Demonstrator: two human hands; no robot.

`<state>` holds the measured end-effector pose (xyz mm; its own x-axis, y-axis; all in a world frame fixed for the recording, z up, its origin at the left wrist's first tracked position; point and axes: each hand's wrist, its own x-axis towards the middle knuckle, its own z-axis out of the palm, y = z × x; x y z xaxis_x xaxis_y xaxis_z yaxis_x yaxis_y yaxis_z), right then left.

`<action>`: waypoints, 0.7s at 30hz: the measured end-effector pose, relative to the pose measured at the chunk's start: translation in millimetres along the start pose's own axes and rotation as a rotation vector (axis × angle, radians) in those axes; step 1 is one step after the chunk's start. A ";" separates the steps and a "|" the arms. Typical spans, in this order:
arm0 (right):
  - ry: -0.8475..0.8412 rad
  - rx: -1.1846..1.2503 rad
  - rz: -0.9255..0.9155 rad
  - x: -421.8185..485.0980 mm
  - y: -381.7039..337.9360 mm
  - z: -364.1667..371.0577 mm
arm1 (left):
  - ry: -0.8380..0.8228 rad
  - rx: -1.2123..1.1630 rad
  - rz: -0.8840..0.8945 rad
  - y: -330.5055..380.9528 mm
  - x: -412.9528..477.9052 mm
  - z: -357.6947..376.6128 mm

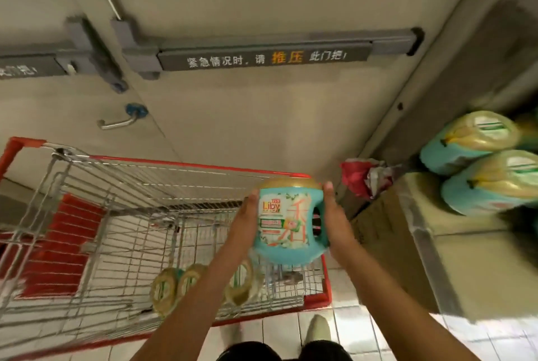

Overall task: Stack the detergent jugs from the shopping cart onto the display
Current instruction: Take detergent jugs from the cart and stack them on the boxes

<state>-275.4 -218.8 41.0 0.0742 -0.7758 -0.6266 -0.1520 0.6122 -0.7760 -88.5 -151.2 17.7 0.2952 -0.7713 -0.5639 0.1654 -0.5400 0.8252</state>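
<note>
Door [262, 116] w/ grey push bar [262, 55] fills the bkgd, white and orange lettering on the bar. Shopping cart [174, 161], wire w/ red trim, sits lower left on the tiled floor [364, 328]. Display [465, 223] is at right, a beige ledge; two teal jugs [471, 139] w/ gold caps lie on their sides on it, one above the other, blurred. Held jug [286, 221], teal w/ gold cap and "Liby" label, is upright in the air over the cart's right end, btwn cart and display, touching neither. Left hand [247, 215] clamps its plain side, right hand [334, 215] its handle side; thumbs in front, fingers go behind out of sight. Cart jugs [166, 288], approx three, lie in the basket bottom, caps toward the camera. Red crumpled bag [361, 177] sits btwn cart and display. Lever handle [116, 123] is on the door's left part.
</note>
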 end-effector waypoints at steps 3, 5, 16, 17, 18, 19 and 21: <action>0.075 0.062 -0.020 -5.5 -4.9 -58.0 | -0.107 0.069 0.060 17.5 -1.9 61.5; 0.123 0.130 -0.059 -6.2 -5.5 -97.7 | -0.160 0.079 0.095 26.1 -3.4 101.8; 0.329 0.277 -0.062 -12.0 6.1 -286.9 | -0.454 0.232 0.106 40.3 -19.9 293.4; 0.342 0.275 -0.071 -13.8 9.3 -300.5 | -0.485 0.237 0.109 38.4 -21.9 307.2; 0.364 0.278 -0.086 -14.8 12.3 -313.7 | -0.509 0.244 0.111 36.6 -24.4 320.8; 0.397 0.288 -0.099 -14.6 15.6 -326.8 | -0.527 0.245 0.112 34.6 -27.8 334.1; 0.477 0.330 -0.106 -11.2 22.0 -351.3 | -0.575 0.235 0.106 29.9 -34.7 357.4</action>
<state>-625.7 -250.3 56.4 -0.3912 -0.7716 -0.5016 0.1529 0.4829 -0.8622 -430.1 -261.0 50.5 -0.2653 -0.8473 -0.4602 -0.0676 -0.4598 0.8855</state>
